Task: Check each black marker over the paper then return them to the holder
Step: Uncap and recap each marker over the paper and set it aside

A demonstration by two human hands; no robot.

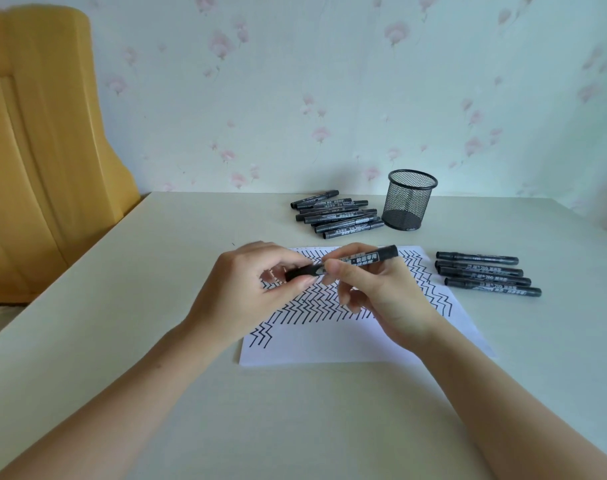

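Both hands share the grip on one black plastic marker with a grey printed label point(343, 265), held level just above the white sheet of paper covered in black zigzag test lines point(329, 344). The left hand point(246, 289) pinches the cap end between thumb and curled fingers; the right hand point(381, 292) pinches the barrel near its middle, with the marker's far end sticking out past the fingers toward the right. Whether the cap is being pulled off or pushed on cannot be told, since the fingers hide the join.

Judging by the layout, this is the checking step for one marker among many. A loose pile of similar black markers point(336, 214) lies on the pale tabletop point(122, 341) behind the paper, just beside an upright black wire-mesh cylinder holder point(407, 202), which looks empty. A neat row of more black markers point(485, 273) lies to the right of the paper. Which group has been tested is not clear.

The next move likely calls for either a steady pull along the barrel to free the cap, or a firm push to seat it, keeping the tip away from the fingers. A yellow wooden chair back point(35, 150) stands at left, against floral wallpaper.
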